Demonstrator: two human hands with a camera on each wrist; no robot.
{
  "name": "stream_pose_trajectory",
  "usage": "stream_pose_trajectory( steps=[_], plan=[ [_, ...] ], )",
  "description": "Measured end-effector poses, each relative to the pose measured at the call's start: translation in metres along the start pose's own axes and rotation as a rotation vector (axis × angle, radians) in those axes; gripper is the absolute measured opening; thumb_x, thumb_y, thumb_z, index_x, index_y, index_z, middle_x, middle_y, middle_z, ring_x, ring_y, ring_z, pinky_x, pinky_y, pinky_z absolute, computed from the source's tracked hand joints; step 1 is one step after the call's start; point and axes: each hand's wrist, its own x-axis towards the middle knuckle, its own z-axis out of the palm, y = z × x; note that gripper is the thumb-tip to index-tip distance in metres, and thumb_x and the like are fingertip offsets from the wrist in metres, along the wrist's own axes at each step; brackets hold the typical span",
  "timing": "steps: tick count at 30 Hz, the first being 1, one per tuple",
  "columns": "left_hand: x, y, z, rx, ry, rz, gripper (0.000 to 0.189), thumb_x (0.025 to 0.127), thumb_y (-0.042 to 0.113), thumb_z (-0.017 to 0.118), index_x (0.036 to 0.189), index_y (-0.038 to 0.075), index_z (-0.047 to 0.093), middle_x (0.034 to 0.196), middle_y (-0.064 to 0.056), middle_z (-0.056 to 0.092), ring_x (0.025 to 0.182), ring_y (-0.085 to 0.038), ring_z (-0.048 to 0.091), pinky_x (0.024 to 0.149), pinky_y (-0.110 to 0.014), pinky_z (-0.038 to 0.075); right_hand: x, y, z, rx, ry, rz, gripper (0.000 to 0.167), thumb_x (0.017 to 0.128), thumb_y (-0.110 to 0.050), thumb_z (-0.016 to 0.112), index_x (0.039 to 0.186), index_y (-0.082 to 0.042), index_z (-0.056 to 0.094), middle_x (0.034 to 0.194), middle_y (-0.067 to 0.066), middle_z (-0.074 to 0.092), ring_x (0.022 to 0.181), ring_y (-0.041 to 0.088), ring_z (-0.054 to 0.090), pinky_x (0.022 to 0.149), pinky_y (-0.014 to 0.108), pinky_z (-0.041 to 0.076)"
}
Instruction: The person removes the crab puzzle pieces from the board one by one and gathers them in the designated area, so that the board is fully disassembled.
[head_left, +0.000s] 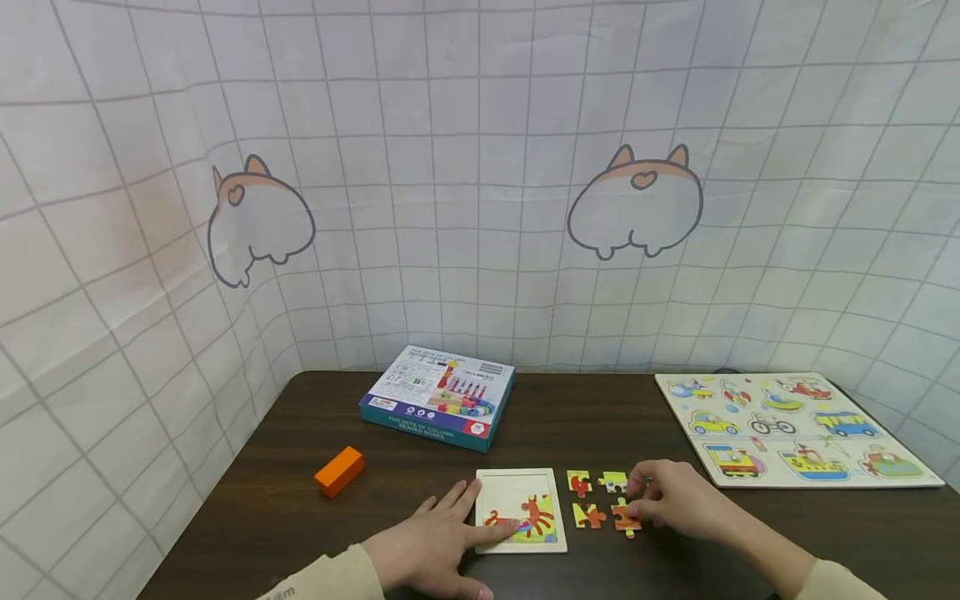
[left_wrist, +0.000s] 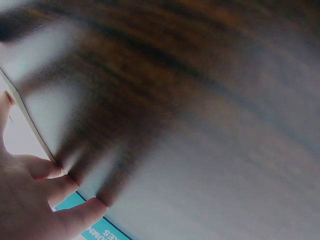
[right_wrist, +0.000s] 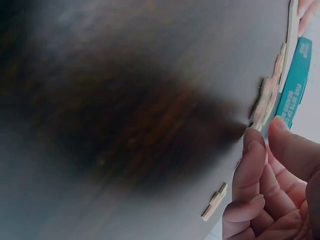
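My left hand [head_left: 431, 546] lies with spread fingers across the left side of a small square puzzle tray [head_left: 558, 508]. One finger points over the joined pieces in it, which show part of a red-orange animal on yellow and green. To the right lie loose jigsaw pieces: a red-yellow one [head_left: 578, 482], a pale green one [head_left: 611, 481], a yellow-orange one [head_left: 588, 515] and an orange one [head_left: 625, 521]. My right hand [head_left: 678, 498] is at the right-hand pieces, fingers bent. In the right wrist view, its thumb [right_wrist: 290, 142] and forefinger stand apart, no piece plainly between them.
Behind the tray lies a teal and white toy box [head_left: 442, 396]. An orange block [head_left: 340, 472] sits at left. At back right is a large wooden puzzle board [head_left: 795, 429] with vehicle pictures. A white gridded curtain [head_left: 480, 167] hangs behind the dark table [head_left: 262, 467].
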Motion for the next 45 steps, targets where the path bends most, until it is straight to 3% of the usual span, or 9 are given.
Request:
stream_pose_trajectory(
  steps=[5,13,28,32,40,45],
  plan=[
    [-0.007,0.008,-0.007,0.003,0.003,-0.021,0.076,0.085,0.061,0.073,0.149,0.064,0.032,0.172,-0.015,0.014,0.157,-0.04,0.019,0.116,-0.069,0.03,-0.004,0.004,-0.001,-0.041,0.002,-0.002,0.018,0.088,-0.019,0.08,0.094,-0.009,0.066,0.069,-0.005,0.065,0.059,0.007,0.057,0.053,0.024,0.046],
    [-0.009,0.009,-0.009,-0.012,-0.002,-0.029,0.075,0.086,0.06,0.073,0.149,0.064,0.033,0.172,-0.014,0.015,0.157,-0.04,0.019,0.117,-0.069,0.029,-0.007,0.01,-0.001,-0.047,-0.084,-0.065,0.03,0.085,-0.022,0.083,0.103,-0.008,0.064,0.067,-0.008,0.059,0.057,0.001,0.049,0.055,0.022,0.041],
    [-0.009,0.007,-0.007,-0.021,0.006,-0.01,0.074,0.086,0.061,0.073,0.149,0.063,0.034,0.172,-0.014,0.015,0.157,-0.04,0.018,0.116,-0.07,0.029,-0.007,0.008,0.0,-0.056,-0.075,-0.037,0.021,0.087,-0.021,0.081,0.098,-0.013,0.065,0.072,-0.005,0.058,0.06,0.003,0.05,0.054,0.023,0.042],
    [-0.008,0.007,-0.007,-0.024,0.003,-0.009,0.074,0.086,0.061,0.073,0.149,0.063,0.034,0.172,-0.014,0.016,0.157,-0.041,0.018,0.116,-0.071,0.029,-0.007,0.007,-0.002,-0.065,-0.063,-0.066,0.022,0.088,-0.022,0.081,0.101,-0.012,0.065,0.07,-0.007,0.057,0.06,0.001,0.048,0.054,0.023,0.042],
    [-0.007,0.007,-0.008,-0.03,-0.008,-0.023,0.074,0.086,0.06,0.073,0.148,0.064,0.034,0.172,-0.013,0.016,0.157,-0.04,0.018,0.117,-0.07,0.028,0.011,-0.022,0.011,-0.067,-0.04,-0.174,0.021,0.089,-0.015,0.078,0.104,-0.007,0.066,0.073,-0.01,0.062,0.06,-0.002,0.051,0.055,0.022,0.045],
    [-0.007,0.007,-0.007,-0.022,-0.005,-0.02,0.074,0.086,0.061,0.073,0.148,0.065,0.033,0.172,-0.014,0.016,0.157,-0.04,0.019,0.116,-0.07,0.03,0.032,-0.047,0.032,-0.117,-0.057,-0.238,0.024,0.089,-0.015,0.079,0.109,-0.007,0.069,0.089,-0.004,0.064,0.072,0.002,0.055,0.063,0.024,0.05]
  ],
)
